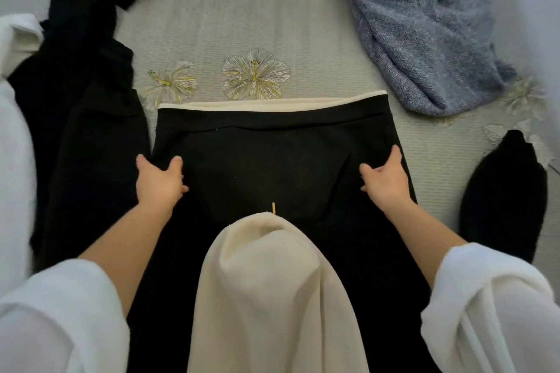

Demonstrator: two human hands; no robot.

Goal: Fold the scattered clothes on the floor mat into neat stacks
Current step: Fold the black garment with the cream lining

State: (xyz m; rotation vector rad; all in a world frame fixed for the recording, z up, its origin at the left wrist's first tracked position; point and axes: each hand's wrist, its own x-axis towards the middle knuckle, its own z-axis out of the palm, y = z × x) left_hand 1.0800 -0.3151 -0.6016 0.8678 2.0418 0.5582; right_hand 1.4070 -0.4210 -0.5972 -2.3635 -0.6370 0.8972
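Grey flowered mat (pixel 242 8): one black garment (pixel 272 160) centre, left hand (pixel 159 180) and right hand (pixel 386 180) spread open on its sides; one blue sweater (pixel 424 33) upper right; cream cloth (pixel 272 297) overhanging below.

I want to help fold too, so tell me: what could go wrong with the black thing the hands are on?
1. The cream cloth hanging down over the black garment could get folded inside it.
2. The black pile by the left hand is the same colour and lies against the garment's edge, so it might get caught up too.
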